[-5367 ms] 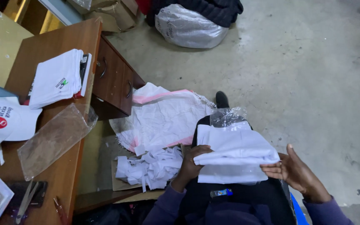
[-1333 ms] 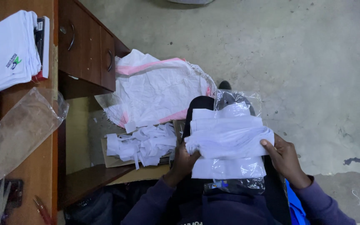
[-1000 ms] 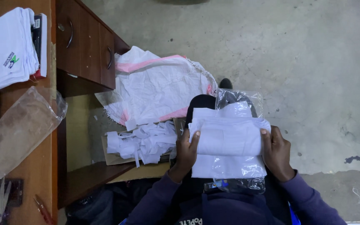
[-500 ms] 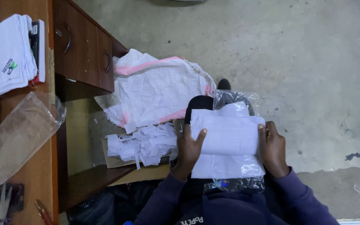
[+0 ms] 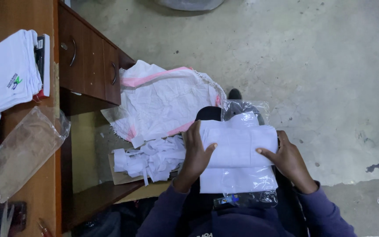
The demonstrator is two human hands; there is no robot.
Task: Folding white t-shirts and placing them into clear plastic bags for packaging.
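A folded white garment [image 5: 238,149] lies on my lap on top of a clear plastic bag [image 5: 246,109]. My left hand [image 5: 197,153] presses flat on the garment's left edge, thumb on the cloth. My right hand [image 5: 288,159] holds its right edge, with the thumb stretched across the top of the fold. Both hands pinch the fold from either side.
A wooden desk [image 5: 44,87] with drawers stands at left, bearing a stack of folded white shirts [image 5: 9,70] and an empty clear bag [image 5: 25,151]. A white sack [image 5: 167,101] and a heap of white scraps [image 5: 148,158] on cardboard lie by my knees. Concrete floor [image 5: 321,66] spreads to the right.
The loose garment has been folded into a tighter, narrower rectangle. Both hands have closed in on its sides and now press it flat.
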